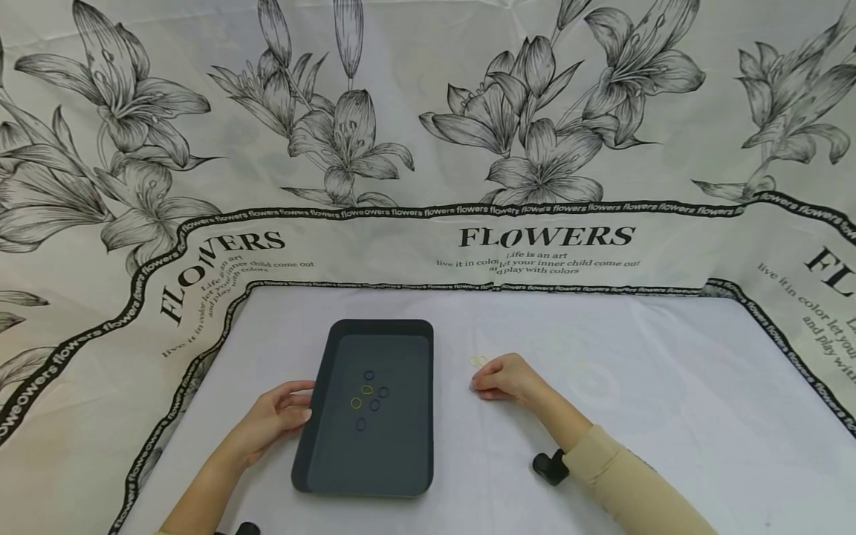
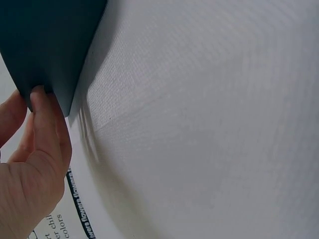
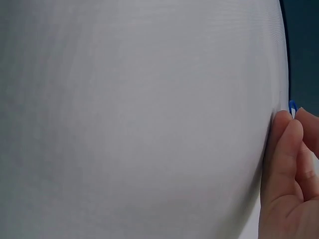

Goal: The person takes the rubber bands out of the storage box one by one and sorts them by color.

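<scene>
A dark grey rectangular tray [image 1: 401, 464] lies on the white cloth. My left hand [image 1: 270, 420] grips its left wall, thumb near the rim and fingers along the outside. In the left wrist view, the fingertips [image 2: 39, 92] sit against the tray's edge. Inside the tray lie several thin dark blue loops [image 1: 361, 430] and two yellow loops [image 1: 357, 408], which look like small rubber bands. To the tray's right, my right hand [image 1: 508, 377] pinches a small blue loop [image 3: 293, 104] between thumb and fingers, close over the cloth. Thin yellow loops [image 1: 476, 360] lie just beyond its fingertips.
The white cloth [image 1: 635, 386] covers the table, its far edge marked by a black lettered band [image 1: 468, 287]. Flower-printed fabric [image 1: 535, 148] rises behind and at both sides. A black device [image 1: 550, 468] sits at the right wrist, and another [image 1: 247, 529] at the left.
</scene>
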